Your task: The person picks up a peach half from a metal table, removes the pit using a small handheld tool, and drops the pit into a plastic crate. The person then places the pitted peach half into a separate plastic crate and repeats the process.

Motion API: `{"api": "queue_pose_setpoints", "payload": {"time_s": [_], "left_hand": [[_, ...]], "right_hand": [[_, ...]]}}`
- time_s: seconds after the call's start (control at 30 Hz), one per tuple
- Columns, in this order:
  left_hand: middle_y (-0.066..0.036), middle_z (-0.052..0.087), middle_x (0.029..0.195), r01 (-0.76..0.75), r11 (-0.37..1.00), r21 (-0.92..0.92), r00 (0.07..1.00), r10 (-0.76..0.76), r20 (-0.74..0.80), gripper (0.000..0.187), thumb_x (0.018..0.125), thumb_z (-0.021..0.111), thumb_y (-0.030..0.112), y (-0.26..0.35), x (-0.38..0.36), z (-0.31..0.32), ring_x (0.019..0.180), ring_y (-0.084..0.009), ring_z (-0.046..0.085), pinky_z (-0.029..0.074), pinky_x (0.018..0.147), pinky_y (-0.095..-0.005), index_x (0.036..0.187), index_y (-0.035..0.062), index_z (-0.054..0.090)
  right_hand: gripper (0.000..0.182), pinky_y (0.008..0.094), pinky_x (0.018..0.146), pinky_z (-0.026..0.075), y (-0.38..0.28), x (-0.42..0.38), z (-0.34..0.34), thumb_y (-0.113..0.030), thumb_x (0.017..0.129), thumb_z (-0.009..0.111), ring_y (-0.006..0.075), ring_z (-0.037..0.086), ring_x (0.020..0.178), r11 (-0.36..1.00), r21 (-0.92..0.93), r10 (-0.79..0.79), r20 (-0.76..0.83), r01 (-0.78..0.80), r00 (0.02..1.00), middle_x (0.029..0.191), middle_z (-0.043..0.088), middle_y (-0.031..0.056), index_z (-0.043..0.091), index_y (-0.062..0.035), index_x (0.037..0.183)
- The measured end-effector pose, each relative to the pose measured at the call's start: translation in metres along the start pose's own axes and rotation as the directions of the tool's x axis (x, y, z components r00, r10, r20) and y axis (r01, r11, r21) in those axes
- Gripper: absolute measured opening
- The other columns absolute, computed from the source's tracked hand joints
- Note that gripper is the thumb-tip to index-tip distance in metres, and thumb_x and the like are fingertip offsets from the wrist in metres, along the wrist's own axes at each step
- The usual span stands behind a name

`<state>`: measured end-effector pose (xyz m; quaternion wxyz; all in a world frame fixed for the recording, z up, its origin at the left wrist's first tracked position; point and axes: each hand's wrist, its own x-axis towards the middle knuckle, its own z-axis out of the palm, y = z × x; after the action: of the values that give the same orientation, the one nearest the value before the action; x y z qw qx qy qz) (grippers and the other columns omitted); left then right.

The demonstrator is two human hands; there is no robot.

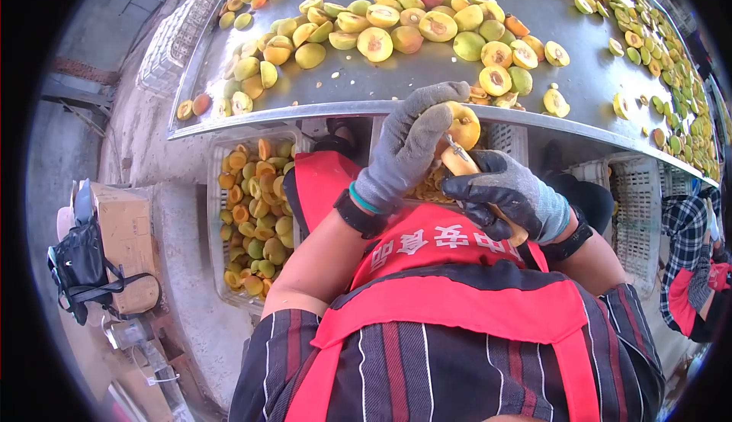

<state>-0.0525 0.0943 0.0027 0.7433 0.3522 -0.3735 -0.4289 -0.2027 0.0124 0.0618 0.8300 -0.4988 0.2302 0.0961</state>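
Pinches yellow fruit in left hand; grips pale-handled tool in right hand, aimed lengthwise toward far left, at fruit's near edge.

Large white Chinese characters stand in a single curved row across the bright red cloth apron worn by the person, set upside down to the camera; among them 安, 食 and 品 can be made out, the last two together meaning "food". The character 中 seems to stand next to 安, toward the right of the view, and the strokes beyond it are too crowded and partly covered to read.
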Motion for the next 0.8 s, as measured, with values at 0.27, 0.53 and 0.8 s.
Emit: {"api": "queue_pose_setpoints", "payload": {"time_s": [0.27, 0.53, 0.8], "left_hand": [[-0.018, 0.058, 0.104, -0.042, 0.995, 0.094, 0.994, 0.051, -0.094, 0.052, 0.092, 0.044, 0.042, -0.019, 0.002, 0.008, 0.095, -0.0256, 0.058, 0.048, 0.084, -0.0372, 0.122, -0.0008, 0.044], [-0.019, 0.061, 0.097, 0.036, 0.999, 0.010, 0.968, -0.032, -0.248, 0.058, 0.093, 0.035, 0.049, -0.012, -0.002, 0.022, 0.094, -0.0233, 0.059, 0.047, 0.084, -0.0324, 0.122, -0.0008, 0.043], [-0.020, 0.062, 0.095, 0.053, 0.990, -0.128, 0.892, -0.104, -0.439, 0.054, 0.094, 0.026, 0.053, 0.009, -0.002, -0.015, 0.040, -0.0184, 0.048, 0.041, 0.035, -0.0306, 0.116, 0.0091, 0.047]], "right_hand": [[0.023, 0.0228, 0.030, 0.029, 0.009, -0.001, -0.002, -0.020, 0.083, 0.063, 0.0096, 0.039, 0.031, 0.951, 0.301, 0.048, 0.097, -0.076, 0.994, 0.050, 0.048, 0.0026, 0.052, -0.0025, 0.074], [0.023, 0.0224, 0.039, 0.036, 0.013, 0.005, 0.000, -0.022, 0.081, 0.065, 0.0074, 0.047, 0.043, 0.997, 0.069, 0.037, -0.013, -0.036, 0.999, 0.056, 0.051, 0.0012, 0.055, -0.0013, 0.084], [0.027, 0.0218, 0.043, 0.041, 0.019, 0.000, -0.012, -0.025, 0.083, 0.065, 0.0073, 0.051, 0.049, 0.975, -0.217, -0.067, -0.061, 0.052, 0.996, 0.063, 0.053, 0.0008, 0.054, -0.0047, 0.097]]}}
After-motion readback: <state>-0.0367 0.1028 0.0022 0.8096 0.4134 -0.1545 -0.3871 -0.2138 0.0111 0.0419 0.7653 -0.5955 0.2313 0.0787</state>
